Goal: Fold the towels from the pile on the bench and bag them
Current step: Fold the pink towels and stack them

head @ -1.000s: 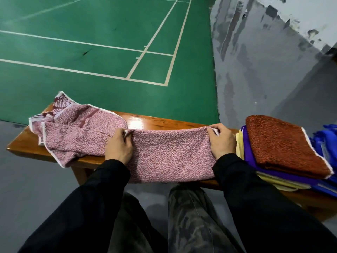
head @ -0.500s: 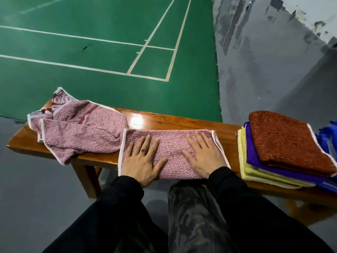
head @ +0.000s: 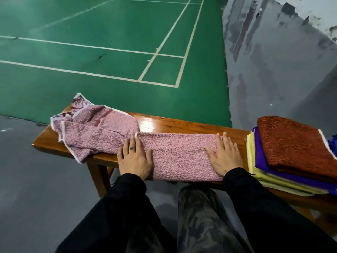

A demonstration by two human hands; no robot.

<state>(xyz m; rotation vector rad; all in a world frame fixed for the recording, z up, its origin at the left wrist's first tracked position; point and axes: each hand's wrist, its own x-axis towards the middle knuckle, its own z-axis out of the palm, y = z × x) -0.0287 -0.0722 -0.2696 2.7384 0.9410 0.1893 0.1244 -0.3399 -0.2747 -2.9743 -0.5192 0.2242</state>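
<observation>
A pink towel [head: 178, 154] lies folded in a long strip across the wooden bench [head: 182, 125]. My left hand [head: 135, 157] presses flat on its left end, fingers straight. At the strip's right end my right hand [head: 224, 156] lies flat too. A second, crumpled pink towel [head: 98, 130] sits on the bench's left end, touching the strip. To the right is a stack of folded towels: rust-red [head: 295, 145] on top, purple [head: 262, 161] and yellow [head: 255, 168] beneath.
A blue fabric edge [head: 332, 143] shows at the far right behind the stack. Beyond the bench lies a green court floor [head: 109, 70] with white lines, and a grey wall [head: 273, 70] stands to the right. My legs are below the bench's near edge.
A second ago both hands pinched the towel's far corners. They then laid it down, pressed flat near the middle, and have now slid apart to the strip's two ends.
</observation>
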